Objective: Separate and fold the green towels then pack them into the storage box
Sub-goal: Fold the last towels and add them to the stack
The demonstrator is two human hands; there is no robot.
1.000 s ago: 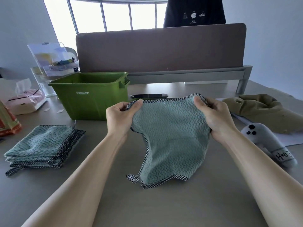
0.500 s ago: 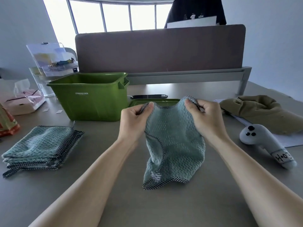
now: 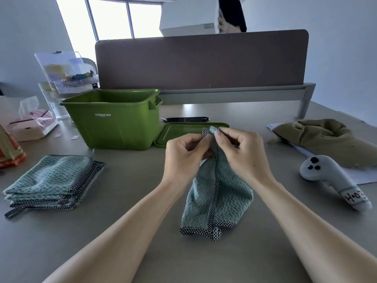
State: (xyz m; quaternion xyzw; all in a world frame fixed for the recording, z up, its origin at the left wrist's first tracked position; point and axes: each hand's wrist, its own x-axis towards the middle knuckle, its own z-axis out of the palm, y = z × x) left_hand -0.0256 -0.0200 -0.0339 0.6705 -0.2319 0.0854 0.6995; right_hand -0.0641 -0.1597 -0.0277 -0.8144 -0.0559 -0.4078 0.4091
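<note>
Several folded towels point(image 3: 53, 180) sat stacked far left on desk point(image 3: 126, 176); storage box point(image 3: 114, 119) behind, lid point(image 3: 183, 130) off beside it. Left grip point(image 3: 183, 154) pinched one top corner of green towel point(image 3: 218, 195), right grip point(image 3: 242, 154) other; corners met, hem trailed on desk. Fold likely needed checked edges matched, then cloth laid flat, smoothed.

A grey desk point(image 3: 142, 252) is spread across the near ground. Along its far edge a brown partition screen point(image 3: 202, 62) is mounted on a grey metal rail point(image 3: 234, 94). Beyond it, at the far left, windows point(image 3: 110, 19) are divided by dark frames and flooded with daylight. The scene is bounded by a pale left wall point(image 3: 24, 33) and a pale right wall point(image 3: 336, 48).
</note>
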